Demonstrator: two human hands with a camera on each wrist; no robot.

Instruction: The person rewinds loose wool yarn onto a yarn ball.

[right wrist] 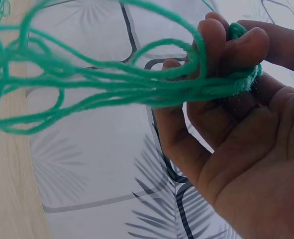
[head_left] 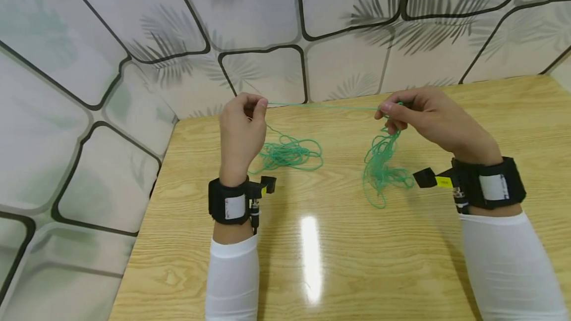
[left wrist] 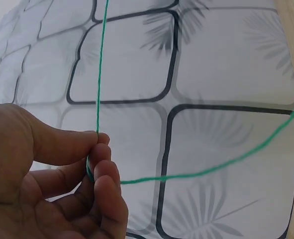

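Green yarn (head_left: 321, 106) runs taut and nearly level between the two raised hands in the head view. My left hand (head_left: 243, 130) pinches the strand between thumb and forefinger; from there the yarn (left wrist: 201, 172) trails off to a loose pile (head_left: 290, 155) on the table. My right hand (head_left: 428, 115) grips the other end of the stretch with thumb and fingers. Several loops of yarn (right wrist: 151, 94) pass over its fingers in the right wrist view. Below it a tangled bundle (head_left: 382, 162) hangs down toward the tabletop.
The wooden table (head_left: 357, 261) spreads beneath both hands, with a bright light reflection at its middle. A patterned wall (head_left: 263, 14) with leaf prints rises behind and to the left. Each wrist wears a black strap (head_left: 228, 201) with a small camera.
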